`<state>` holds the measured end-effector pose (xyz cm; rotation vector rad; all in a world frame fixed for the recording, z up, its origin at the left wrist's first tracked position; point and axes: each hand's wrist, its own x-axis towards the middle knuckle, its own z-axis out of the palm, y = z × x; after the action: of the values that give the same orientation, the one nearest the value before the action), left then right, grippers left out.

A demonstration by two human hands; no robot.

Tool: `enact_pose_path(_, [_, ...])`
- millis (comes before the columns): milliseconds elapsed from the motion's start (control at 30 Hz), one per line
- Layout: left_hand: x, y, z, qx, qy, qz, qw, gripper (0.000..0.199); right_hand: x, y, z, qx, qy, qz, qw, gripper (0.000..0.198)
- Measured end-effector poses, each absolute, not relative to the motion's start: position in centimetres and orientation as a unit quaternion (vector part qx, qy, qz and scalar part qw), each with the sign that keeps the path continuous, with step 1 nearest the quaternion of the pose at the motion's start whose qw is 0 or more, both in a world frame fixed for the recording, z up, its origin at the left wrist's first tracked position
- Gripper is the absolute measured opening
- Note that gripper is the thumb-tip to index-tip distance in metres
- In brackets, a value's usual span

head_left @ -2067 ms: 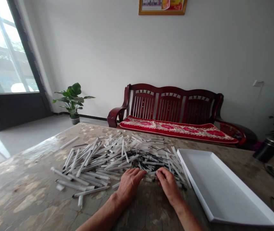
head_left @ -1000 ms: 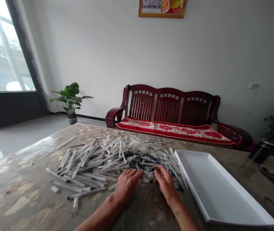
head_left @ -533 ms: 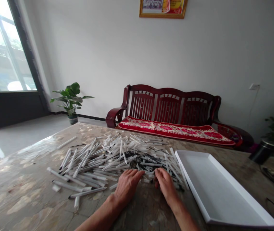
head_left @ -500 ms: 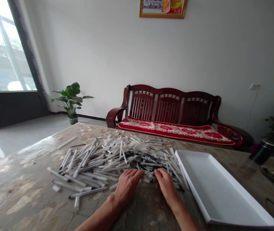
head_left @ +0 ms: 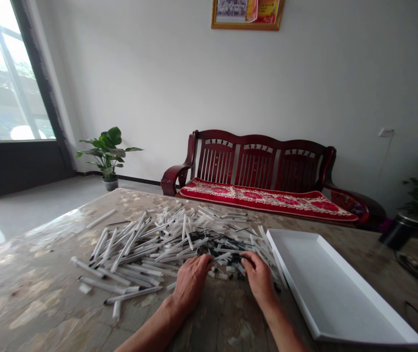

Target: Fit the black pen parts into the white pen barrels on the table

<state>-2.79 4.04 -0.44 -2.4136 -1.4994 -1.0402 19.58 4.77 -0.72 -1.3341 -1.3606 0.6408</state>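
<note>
My left hand [head_left: 191, 279] is closed at the near edge of a loose heap of pen parts. A whitish pen barrel [head_left: 221, 257] sticks out to the right from its fingertips. My right hand [head_left: 258, 275] is across from it, thumb and forefinger pinched near a small dark piece; whether it is a cap or a refill is too small to tell. Between and beyond the hands lie black pen parts [head_left: 227, 243]. White pen barrels [head_left: 131, 247] spread out to the left and back, some with dark ends.
A shallow white box lid [head_left: 336, 288] stands right of the heap. The patterned tabletop [head_left: 47, 298] carries everything. A dark canister [head_left: 402, 230] and a black cable [head_left: 416, 269] are at the right. Behind the table stand a red wooden bench [head_left: 256, 159] and a potted plant [head_left: 110, 151].
My hands have moved slightly apart, the right one a little to the right. A whitish pen barrel now shows projecting from my left fingertips. The heap looks the same otherwise.
</note>
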Motion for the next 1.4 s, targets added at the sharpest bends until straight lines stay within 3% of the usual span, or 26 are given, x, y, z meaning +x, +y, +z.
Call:
enact_pose_path(167, [-2.8,4.0,0.0,-0.787,-0.489,-0.367,0.086,0.012,19.0,4.4,-0.7,-0.576,-0.580,0.202,0.539,0.031])
enact_pose_path(467, [-2.5,3.7,0.5,-0.810,-0.466,-0.344,0.093,0.010,16.8,3.0,1.0,-0.517,-0.558,0.347,0.548,0.041])
enact_pose_path(667, [-2.8,3.8,0.5,-0.809,-0.466,-0.345,0.096,0.012,17.6,3.5,1.0,-0.550,-0.554,0.295,0.551,0.038])
enact_pose_path(1000, [-4.2,4.0,1.4,-0.747,-0.546,-0.368,0.093,0.015,22.5,5.1,0.0,-0.621,-0.394,0.201,0.647,0.034])
enact_pose_path(1167, [-4.0,3.9,1.1,-0.773,-0.511,-0.363,0.099,0.017,22.3,5.0,0.1,-0.635,-0.438,0.142,0.620,0.043])
enact_pose_path(1267, [-3.3,3.6,1.0,-0.804,-0.468,-0.350,0.107,0.016,20.5,3.8,1.3,-0.576,-0.550,0.137,0.589,0.037])
enact_pose_path(1400, [-2.4,3.2,0.9,-0.838,-0.419,-0.337,0.095,0.014,17.8,2.2,2.6,-0.484,-0.716,0.192,0.465,0.025])
